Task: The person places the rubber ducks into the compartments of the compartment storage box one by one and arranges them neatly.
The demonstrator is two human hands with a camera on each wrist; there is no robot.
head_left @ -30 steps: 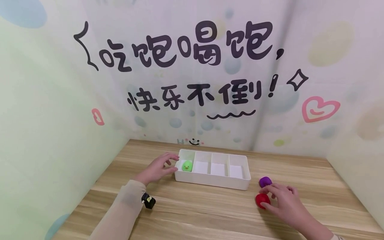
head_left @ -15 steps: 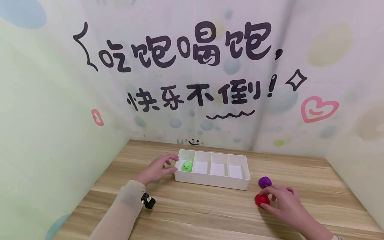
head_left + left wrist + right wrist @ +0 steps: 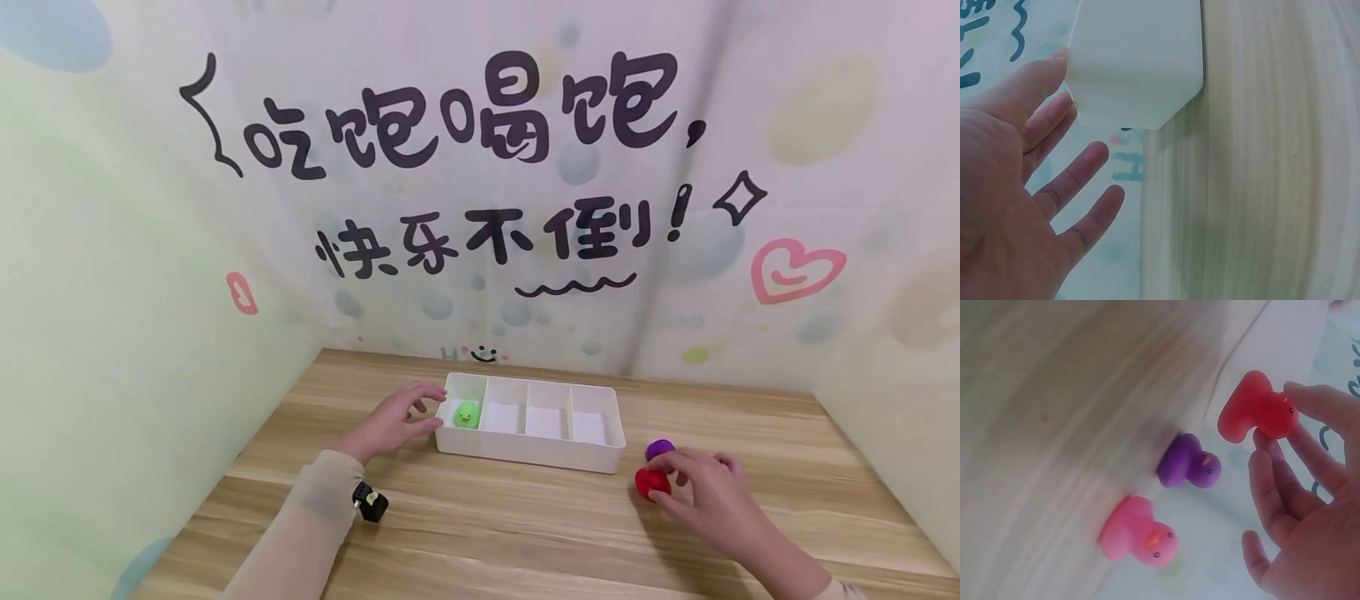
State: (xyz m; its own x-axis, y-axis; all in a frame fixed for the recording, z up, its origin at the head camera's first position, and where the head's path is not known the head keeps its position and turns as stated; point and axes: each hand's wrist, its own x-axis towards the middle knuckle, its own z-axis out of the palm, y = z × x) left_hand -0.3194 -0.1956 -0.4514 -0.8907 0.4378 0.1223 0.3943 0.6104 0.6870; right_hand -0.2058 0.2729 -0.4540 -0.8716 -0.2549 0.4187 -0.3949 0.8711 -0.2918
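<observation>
My right hand (image 3: 716,500) pinches a red toy duck (image 3: 1254,409) by its head between thumb and fingertips, holding it just above the table. A purple toy duck (image 3: 1185,464) stands right behind it, and a pink toy duck (image 3: 1138,531) shows in the right wrist view; in the head view my hand hides the pink one. With spread, fairly straight fingers, my left hand (image 3: 393,422) touches the left end of a white box (image 3: 528,450). The box has several compartments in a row. Its leftmost one holds a green toy duck (image 3: 467,414).
A wood-grain table (image 3: 480,533) carries everything. Behind it hangs a printed wall cloth (image 3: 480,325), close to the box's rear side. A small black device (image 3: 371,502) sits on my left wrist.
The red duck has come up off the table in my right hand and moved slightly away from me. My left hand, the box and the green duck have stayed put.
</observation>
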